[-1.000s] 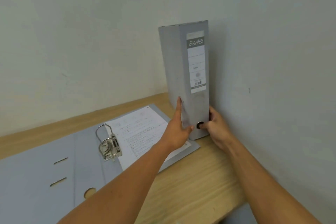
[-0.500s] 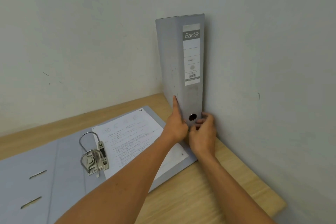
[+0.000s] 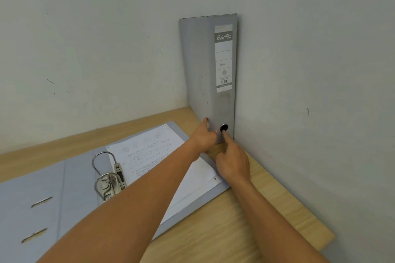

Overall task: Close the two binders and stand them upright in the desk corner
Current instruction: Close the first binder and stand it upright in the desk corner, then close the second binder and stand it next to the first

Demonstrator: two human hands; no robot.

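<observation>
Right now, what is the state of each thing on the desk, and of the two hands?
Standing binder: closed, upright in the desk corner, beside the right wall.
Open binder: lying flat, covers spread.
Ring mechanism: rings open.
Paper sheets: lying flat on the right cover.
Left hand: pressed against the standing binder's lower side.
Right hand: index finger at the spine hole.

two bare forearms, sleeveless, hands (image 3: pixel 205 137) unadorned

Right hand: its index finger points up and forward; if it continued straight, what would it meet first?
Probably the finger hole low on the upright binder's spine; the right hand's fingertip looks at its rim already, though depth is unclear.
</observation>
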